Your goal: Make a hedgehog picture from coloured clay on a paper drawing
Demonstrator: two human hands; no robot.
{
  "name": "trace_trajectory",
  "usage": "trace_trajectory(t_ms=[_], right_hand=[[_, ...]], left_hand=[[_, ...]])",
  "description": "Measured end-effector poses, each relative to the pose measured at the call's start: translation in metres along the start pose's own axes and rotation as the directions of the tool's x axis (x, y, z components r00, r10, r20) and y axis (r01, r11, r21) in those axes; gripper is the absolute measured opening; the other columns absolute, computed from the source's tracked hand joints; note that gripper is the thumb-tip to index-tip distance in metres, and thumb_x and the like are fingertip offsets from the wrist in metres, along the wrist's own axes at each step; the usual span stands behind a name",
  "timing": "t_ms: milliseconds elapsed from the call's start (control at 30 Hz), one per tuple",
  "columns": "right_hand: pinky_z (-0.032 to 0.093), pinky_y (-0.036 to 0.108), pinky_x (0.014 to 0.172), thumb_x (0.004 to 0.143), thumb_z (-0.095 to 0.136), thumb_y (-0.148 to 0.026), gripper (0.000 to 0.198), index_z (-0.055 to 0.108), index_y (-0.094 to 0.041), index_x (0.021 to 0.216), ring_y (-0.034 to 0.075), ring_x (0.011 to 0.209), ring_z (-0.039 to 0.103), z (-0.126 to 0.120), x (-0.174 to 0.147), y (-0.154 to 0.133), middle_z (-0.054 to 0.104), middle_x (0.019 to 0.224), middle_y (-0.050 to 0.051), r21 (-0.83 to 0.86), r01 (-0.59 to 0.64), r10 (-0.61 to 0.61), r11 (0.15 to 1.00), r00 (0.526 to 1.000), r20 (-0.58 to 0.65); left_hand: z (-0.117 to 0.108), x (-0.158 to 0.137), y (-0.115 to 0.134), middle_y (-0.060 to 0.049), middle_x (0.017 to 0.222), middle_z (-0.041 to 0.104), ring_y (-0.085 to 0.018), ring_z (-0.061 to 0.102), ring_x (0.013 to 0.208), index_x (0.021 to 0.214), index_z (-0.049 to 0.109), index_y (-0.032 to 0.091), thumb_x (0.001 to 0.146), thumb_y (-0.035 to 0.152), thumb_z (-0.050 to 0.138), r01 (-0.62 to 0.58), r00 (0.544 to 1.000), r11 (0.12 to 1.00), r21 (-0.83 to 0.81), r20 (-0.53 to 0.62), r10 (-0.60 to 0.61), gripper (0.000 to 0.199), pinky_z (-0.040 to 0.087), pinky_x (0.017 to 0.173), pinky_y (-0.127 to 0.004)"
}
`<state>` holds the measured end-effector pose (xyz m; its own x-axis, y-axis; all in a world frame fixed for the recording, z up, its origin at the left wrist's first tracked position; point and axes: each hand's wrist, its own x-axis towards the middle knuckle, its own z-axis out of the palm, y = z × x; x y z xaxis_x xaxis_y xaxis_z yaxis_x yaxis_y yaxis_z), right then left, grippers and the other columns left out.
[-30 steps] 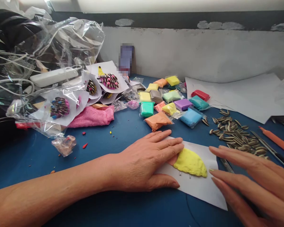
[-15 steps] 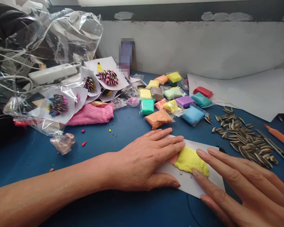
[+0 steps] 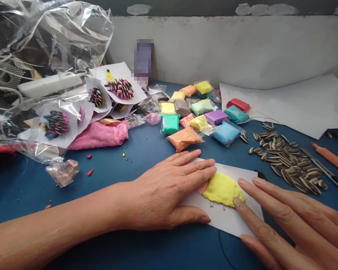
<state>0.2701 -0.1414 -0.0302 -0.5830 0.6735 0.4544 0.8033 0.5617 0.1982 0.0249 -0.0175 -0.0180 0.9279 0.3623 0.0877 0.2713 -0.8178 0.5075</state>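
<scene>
Scanning rightward, I find open blue table (image 3: 109,168), then the left hand (image 3: 162,198), flat, gripping nothing, on white paper (image 3: 225,221), partly hiding a salmon patch (image 3: 200,188). Yellow clay (image 3: 222,188) adjoins it, edge touched by the loosely spread, empty right hand (image 3: 298,221), cropped by the frame.

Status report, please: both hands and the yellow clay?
Left hand flat, partly on white paper. Right hand, fingertip at right end of yellow clay. Clay flattened on paper. Sunflower seeds off paper, clear of clay.
</scene>
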Motion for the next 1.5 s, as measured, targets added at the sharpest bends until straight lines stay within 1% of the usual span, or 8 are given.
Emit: trace_trajectory(t_ms=[367,467,567,700,867,1000,1133,1500], right_hand=[[0.035,0.045,0.108,0.089,0.06,-0.019,0.033,0.064,-0.014,0.122,0.031,0.137,0.043,-0.006,0.001,0.003,0.048,0.147,0.016,0.024,0.065,-0.065,0.998,0.998,0.02],[0.039,0.044,0.105,0.089,0.06,-0.015,0.032,0.063,-0.014,0.12,0.029,0.132,0.048,-0.003,0.006,0.003,0.052,0.143,0.013,0.069,-0.012,0.011,0.998,1.0,0.007],[0.044,0.039,0.101,0.088,0.062,-0.014,0.021,0.063,-0.015,0.109,0.024,0.124,0.054,-0.001,0.014,0.002,0.058,0.132,0.01,0.147,-0.111,0.115,0.983,0.993,-0.025],[0.043,0.035,0.101,0.089,0.06,-0.015,0.01,0.062,-0.02,0.097,0.02,0.121,0.054,-0.001,0.023,0.004,0.059,0.126,0.007,0.191,-0.136,0.139,0.972,0.99,-0.007],[0.039,0.036,0.105,0.089,0.059,-0.017,0.014,0.061,-0.019,0.103,0.021,0.123,0.052,-0.003,0.031,0.005,0.056,0.131,0.009,0.168,-0.135,0.139,0.976,0.99,-0.01],[0.036,0.036,0.108,0.09,0.059,-0.031,0.026,0.057,-0.018,0.113,0.023,0.126,0.05,0.0,0.04,0.003,0.054,0.135,0.01,0.14,-0.21,0.207,0.968,0.978,0.033],[0.039,0.039,0.105,0.092,0.056,-0.041,0.035,0.055,-0.018,0.117,0.026,0.124,0.051,0.005,0.045,0.002,0.055,0.133,0.013,0.083,-0.225,0.224,0.971,0.974,0.028],[0.047,0.041,0.098,0.091,0.057,-0.045,0.039,0.054,-0.017,0.118,0.026,0.117,0.059,0.012,0.045,0.002,0.062,0.121,0.012,0.113,-0.295,0.296,0.949,0.955,0.006]], left_hand=[[0.0,-0.001,0.001,-0.01,0.158,0.032,-0.032,0.02,0.149,0.149,0.037,0.01,0.091,0.056,0.056,0.005,1.0,1.0,0.016,0.012,-0.005,0.077,0.02,0.123,-0.046],[0.0,-0.001,0.001,-0.012,0.157,0.034,-0.033,0.021,0.149,0.148,0.038,0.01,0.09,0.055,0.058,0.002,1.0,1.0,0.004,0.002,-0.002,0.076,0.021,0.122,-0.048],[0.001,-0.001,0.0,-0.013,0.157,0.035,-0.034,0.021,0.149,0.148,0.039,0.011,0.09,0.054,0.059,-0.004,1.0,1.0,0.0,-0.01,0.004,0.076,0.022,0.121,-0.05],[0.002,-0.002,-0.002,-0.011,0.157,0.035,-0.034,0.022,0.149,0.147,0.04,0.012,0.089,0.055,0.059,-0.011,1.0,1.0,0.008,-0.022,0.011,0.075,0.022,0.121,-0.049],[0.003,-0.001,-0.003,-0.014,0.156,0.035,-0.035,0.022,0.148,0.147,0.04,0.009,0.09,0.056,0.057,-0.031,0.999,0.999,0.017,-0.033,0.032,0.075,0.022,0.121,-0.05],[0.004,-0.001,-0.003,-0.012,0.157,0.034,-0.034,0.022,0.148,0.147,0.04,0.009,0.091,0.056,0.056,-0.029,0.999,0.999,0.031,-0.026,0.03,0.076,0.02,0.122,-0.048],[0.004,-0.002,-0.003,-0.013,0.156,0.036,-0.034,0.022,0.148,0.146,0.041,0.009,0.091,0.055,0.057,-0.033,0.999,0.999,0.026,-0.038,0.034,0.074,0.02,0.122,-0.047],[0.004,-0.002,-0.003,-0.011,0.157,0.034,-0.032,0.02,0.149,0.148,0.039,0.012,0.091,0.056,0.057,-0.021,0.999,1.0,-0.006,-0.032,0.02,0.074,0.019,0.122,-0.047]])
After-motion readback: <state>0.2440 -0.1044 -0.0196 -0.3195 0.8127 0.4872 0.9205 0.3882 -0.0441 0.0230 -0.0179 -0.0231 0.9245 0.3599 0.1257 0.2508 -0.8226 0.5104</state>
